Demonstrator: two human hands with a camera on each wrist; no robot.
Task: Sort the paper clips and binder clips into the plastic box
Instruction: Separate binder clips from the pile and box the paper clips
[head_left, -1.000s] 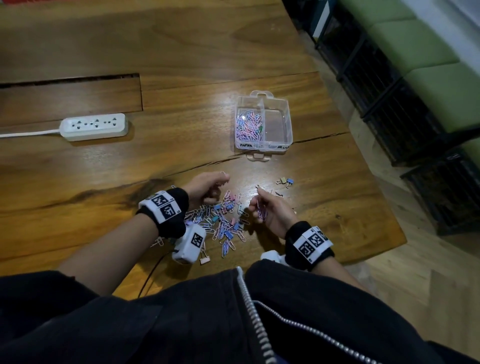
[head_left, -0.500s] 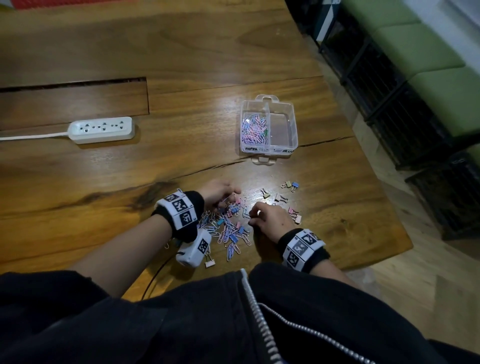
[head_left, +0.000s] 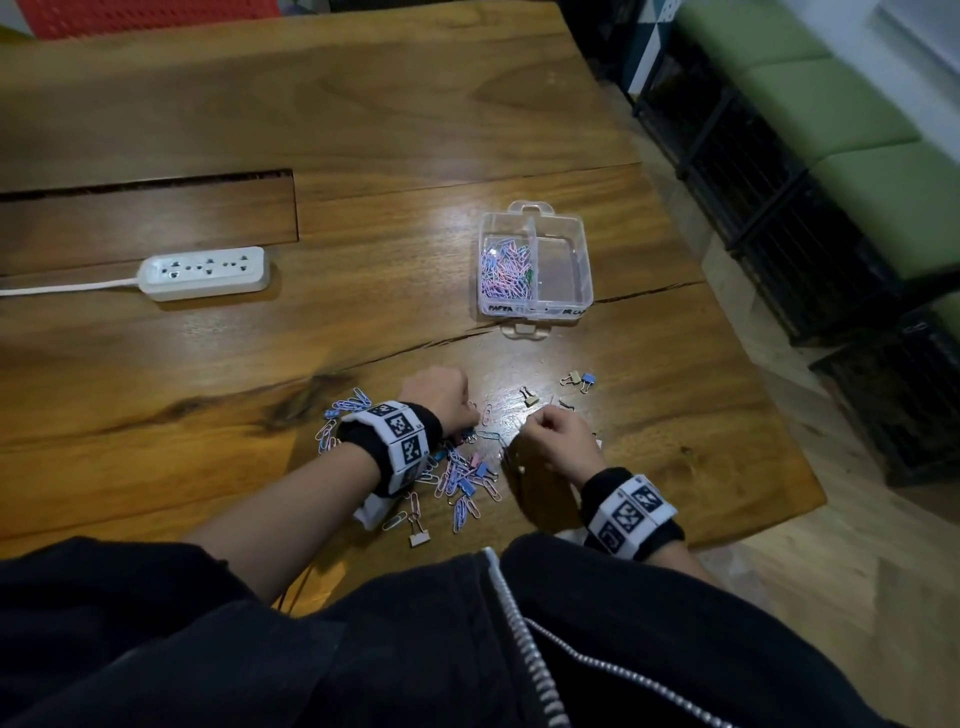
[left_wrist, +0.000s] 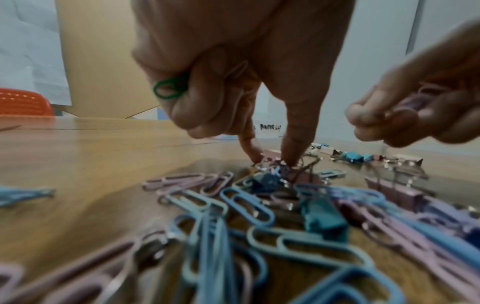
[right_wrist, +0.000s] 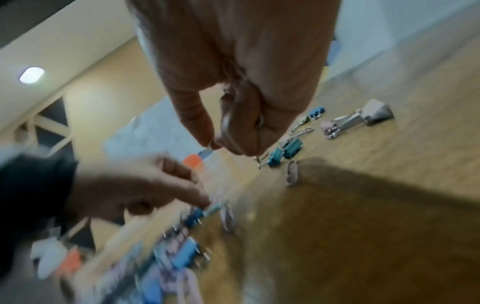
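A: Where does the plastic box (head_left: 535, 312) sit?

B: On the wooden table (head_left: 363, 130), far from the person and a little right of centre. Its left compartment holds pink, blue and purple paper clips (head_left: 505, 273), with one green one among them. Through the clear plastic, nothing shows in the right compartment.

A: And the loose pile (head_left: 462, 480)?

B: Near the table's near edge, between the two wrists. It mixes paper clips and binder clips. A few binder clips (head_left: 579, 378) lie apart to the right, nearer the box, and one more (head_left: 418, 535) sits at the near end of the pile.

A: What is the left hand (left_wrist: 233, 67) doing?

B: Its thumb and forefinger reach down into the heap, tips touching the tangled clips. The other fingers are curled, and a green paper clip (left_wrist: 170, 87) is tucked in that curl, so its grip is closed on that clip.

A: The right hand (head_left: 556, 441)?

B: It hovers just right of the left one, above the table. Its fingers are bunched tight around a few pale purple clips (left_wrist: 420, 100), so the grip is narrow and holding them.

A: Anything else on the table?

B: A white power strip (head_left: 205, 273) lies far to the left, its cord running off the left edge
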